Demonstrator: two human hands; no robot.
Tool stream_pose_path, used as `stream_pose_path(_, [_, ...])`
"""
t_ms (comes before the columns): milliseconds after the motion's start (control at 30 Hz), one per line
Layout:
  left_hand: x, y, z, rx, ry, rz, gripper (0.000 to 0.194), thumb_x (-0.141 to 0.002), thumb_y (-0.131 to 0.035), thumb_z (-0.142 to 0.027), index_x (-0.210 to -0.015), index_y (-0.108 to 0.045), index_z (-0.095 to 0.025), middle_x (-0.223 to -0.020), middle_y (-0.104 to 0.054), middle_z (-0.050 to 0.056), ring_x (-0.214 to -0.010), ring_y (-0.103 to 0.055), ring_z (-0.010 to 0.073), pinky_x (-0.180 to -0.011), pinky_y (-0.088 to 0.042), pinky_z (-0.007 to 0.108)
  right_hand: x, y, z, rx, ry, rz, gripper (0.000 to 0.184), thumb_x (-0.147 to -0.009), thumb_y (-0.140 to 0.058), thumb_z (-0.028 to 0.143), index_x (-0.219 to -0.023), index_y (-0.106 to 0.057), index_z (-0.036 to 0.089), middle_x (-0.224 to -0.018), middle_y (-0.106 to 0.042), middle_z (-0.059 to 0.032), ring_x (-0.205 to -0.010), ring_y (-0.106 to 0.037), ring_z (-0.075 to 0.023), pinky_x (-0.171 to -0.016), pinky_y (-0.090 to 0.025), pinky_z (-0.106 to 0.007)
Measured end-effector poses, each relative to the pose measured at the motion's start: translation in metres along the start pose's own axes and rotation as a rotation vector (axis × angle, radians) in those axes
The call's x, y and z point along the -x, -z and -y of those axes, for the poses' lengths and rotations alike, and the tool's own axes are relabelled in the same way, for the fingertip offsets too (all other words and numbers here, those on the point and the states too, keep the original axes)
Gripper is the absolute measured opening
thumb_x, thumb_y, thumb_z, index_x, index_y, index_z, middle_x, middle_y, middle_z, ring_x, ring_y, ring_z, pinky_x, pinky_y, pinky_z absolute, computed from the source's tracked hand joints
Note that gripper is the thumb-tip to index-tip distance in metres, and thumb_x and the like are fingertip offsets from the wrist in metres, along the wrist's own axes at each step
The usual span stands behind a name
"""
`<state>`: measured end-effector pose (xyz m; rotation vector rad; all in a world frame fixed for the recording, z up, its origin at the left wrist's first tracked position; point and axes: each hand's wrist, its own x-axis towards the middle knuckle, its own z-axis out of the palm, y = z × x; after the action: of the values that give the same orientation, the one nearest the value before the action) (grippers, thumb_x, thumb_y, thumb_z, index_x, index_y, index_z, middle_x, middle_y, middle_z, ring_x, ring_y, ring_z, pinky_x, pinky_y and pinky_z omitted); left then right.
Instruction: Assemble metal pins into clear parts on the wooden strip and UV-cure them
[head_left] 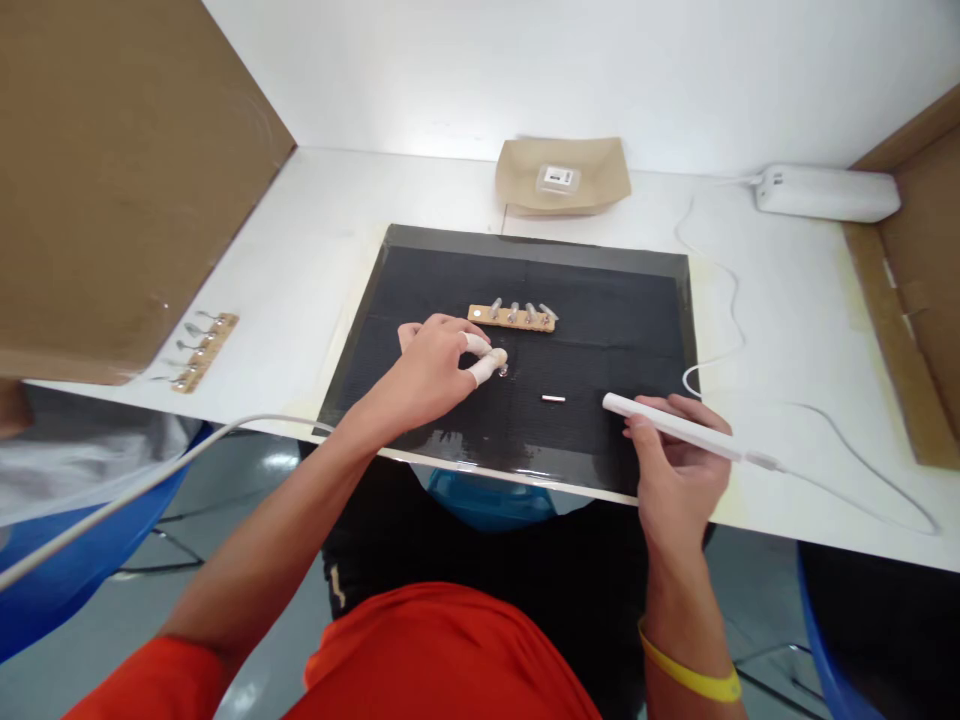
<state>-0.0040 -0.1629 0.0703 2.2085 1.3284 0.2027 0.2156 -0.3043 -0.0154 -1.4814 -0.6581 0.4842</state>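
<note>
My left hand (442, 365), with white finger cots on thumb and forefinger, pinches a small shiny piece (503, 370) just over the black mat (420, 420). What that piece is, I cannot make out. My right hand (679, 470) is wrapped round a white pen-shaped tool (667, 424), its cable running off to the right and its front end pointing left. Between the hands lies a short thin rod (553, 399), pale with dark parts. Behind my left hand, a tan strip (512, 318) carries several clear-and-metal pieces standing or leaning in a row.
A brown paper tray (517, 185) with a small clear labelled case (559, 179) stands at the back. A white power box (825, 193) and loose cable (739, 290) lie right. Another strip with metal pieces (204, 352) is at left. Cardboard panels (135, 180) flank the table.
</note>
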Motion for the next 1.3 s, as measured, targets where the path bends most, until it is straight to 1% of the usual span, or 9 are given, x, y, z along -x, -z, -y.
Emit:
stream_pose_path(100, [-0.009, 0.012, 0.003, 0.013, 0.014, 0.090, 0.028, -0.096, -0.064, -0.047, -0.088, -0.083, -0.029, -0.127, -0.076, 0.000, -0.129, -0.058, 0.0298, -0.112, -0.030, 0.050, 0.001, 0.001, -0.001, 0.013, 0.000, 0.007, 0.046, -0.077, -0.087, 0.030, -0.115, -0.062, 0.023, -0.103, -0.077, -0.0035, -0.092, -0.074, -0.0197, -0.082, -0.062, -0.038])
stream_pose_path(167, [-0.019, 0.020, 0.003, 0.000, 0.015, 0.190, 0.027, -0.093, -0.066, -0.048, -0.082, -0.083, -0.030, -0.124, -0.077, -0.001, -0.118, -0.064, 0.0277, -0.115, -0.030, 0.051, 0.002, 0.001, -0.001, 0.017, -0.004, 0.004, 0.046, -0.077, -0.087, 0.030, -0.115, -0.062, 0.023, -0.103, -0.077, -0.0035, -0.091, -0.074, -0.0192, -0.081, -0.062, -0.037])
stream_pose_path(233, [-0.031, 0.027, 0.002, -0.012, 0.015, 0.278, 0.026, -0.090, -0.067, -0.049, -0.082, -0.084, -0.032, -0.117, -0.079, -0.002, -0.107, -0.067, 0.0248, -0.115, -0.032, 0.049, 0.002, 0.000, 0.000, 0.015, -0.002, -0.002, 0.045, -0.078, -0.087, 0.030, -0.115, -0.062, 0.022, -0.103, -0.077, -0.0034, -0.090, -0.074, -0.0184, -0.081, -0.061, -0.036])
stream_pose_path(333, [-0.046, 0.032, 0.000, 0.037, 0.037, 0.378, 0.025, -0.083, -0.072, -0.055, -0.083, -0.085, -0.033, -0.106, -0.080, -0.003, -0.099, -0.068, 0.0223, -0.104, -0.043, 0.039, 0.002, -0.001, 0.001, 0.002, 0.016, 0.004, 0.044, -0.078, -0.087, 0.029, -0.114, -0.063, 0.022, -0.101, -0.077, -0.0031, -0.086, -0.074, -0.0171, -0.079, -0.061, -0.035])
stream_pose_path(433, [-0.057, 0.032, -0.002, 0.011, 0.061, 0.457, 0.023, -0.078, -0.076, -0.054, -0.079, -0.085, -0.033, -0.098, -0.080, -0.002, -0.095, -0.069, 0.0215, -0.091, -0.048, 0.033, 0.002, 0.000, 0.002, -0.004, 0.023, 0.017, 0.042, -0.078, -0.086, 0.027, -0.114, -0.063, 0.022, -0.100, -0.078, -0.0032, -0.085, -0.073, -0.0165, -0.078, -0.060, -0.034])
stream_pose_path(667, [-0.069, 0.029, -0.011, -0.092, 0.082, 0.512, 0.019, -0.077, -0.076, -0.045, -0.079, -0.085, -0.028, -0.091, -0.080, -0.001, -0.085, -0.067, 0.0196, -0.074, -0.044, 0.028, 0.003, 0.001, 0.003, 0.006, 0.021, 0.045, 0.042, -0.079, -0.086, 0.026, -0.114, -0.063, 0.022, -0.102, -0.078, -0.0037, -0.093, -0.075, -0.0185, -0.080, -0.061, -0.034])
stream_pose_path(900, [-0.079, 0.032, -0.012, -0.132, 0.095, 0.587, 0.035, -0.075, -0.074, -0.052, -0.090, -0.085, -0.023, -0.099, -0.079, 0.001, -0.093, -0.066, 0.0188, -0.079, -0.044, 0.025, 0.001, 0.001, 0.004, 0.028, 0.031, 0.053, 0.040, -0.080, -0.084, 0.024, -0.114, -0.063, 0.022, -0.101, -0.078, -0.0032, -0.089, -0.075, -0.0171, -0.083, -0.063, -0.036])
stream_pose_path(1200, [-0.070, 0.033, -0.013, -0.153, 0.094, 0.569, 0.030, -0.079, -0.074, -0.049, -0.091, -0.085, -0.025, -0.098, -0.079, 0.001, -0.087, -0.066, 0.0185, -0.073, -0.042, 0.025, 0.002, 0.003, 0.003, 0.015, 0.032, 0.055, 0.041, -0.079, -0.085, 0.023, -0.114, -0.063, 0.022, -0.101, -0.078, -0.0034, -0.090, -0.075, -0.0173, -0.084, -0.064, -0.036])
stream_pose_path(1300, [-0.066, 0.035, -0.008, -0.157, 0.064, 0.596, 0.031, -0.080, -0.073, -0.050, -0.093, -0.086, -0.025, -0.097, -0.080, 0.002, -0.084, -0.066, 0.0179, -0.072, -0.042, 0.025, 0.002, 0.003, 0.003, 0.030, 0.027, 0.060, 0.042, -0.079, -0.085, 0.025, -0.115, -0.063, 0.022, -0.101, -0.078, -0.0037, -0.092, -0.075, -0.0180, -0.085, -0.064, -0.038])
